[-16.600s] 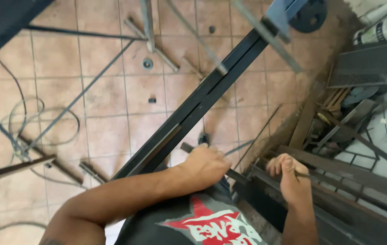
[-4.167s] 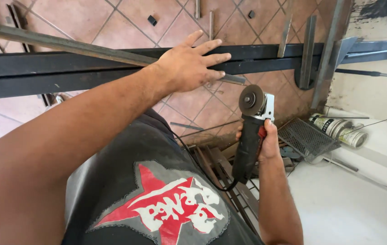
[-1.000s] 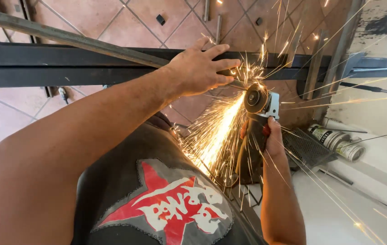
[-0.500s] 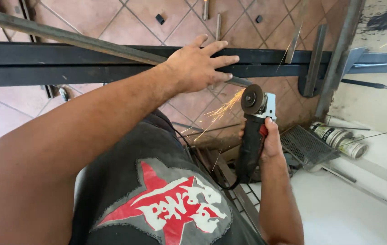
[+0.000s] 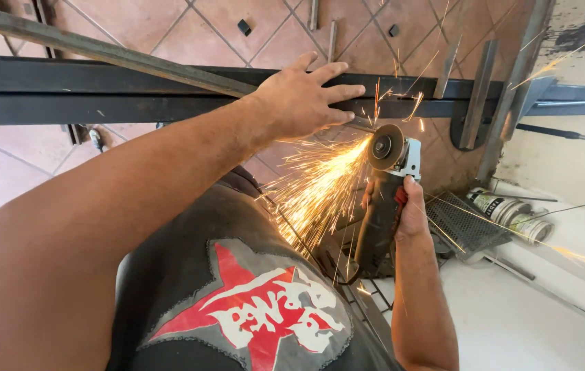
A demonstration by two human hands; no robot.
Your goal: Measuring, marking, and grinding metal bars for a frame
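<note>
Sparks from angle grinder [image 5: 383, 199] on steel beam [image 5: 134, 89]

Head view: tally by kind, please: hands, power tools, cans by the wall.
Hands: 2, the left hand flat on the black steel beam, the right hand gripping the angle grinder
Angle grinders: 1
Cans: 2
Total: 5

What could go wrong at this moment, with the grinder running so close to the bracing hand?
1. The bare left hand presses the dark steel beam right beside the grinder disc; a slip could likely cut its fingers.
2. Sparks spray toward the shirt and bare forearm, so burns seem possible.
3. The right hand holds the grinder alone; a kickback may be hard to control.
</note>
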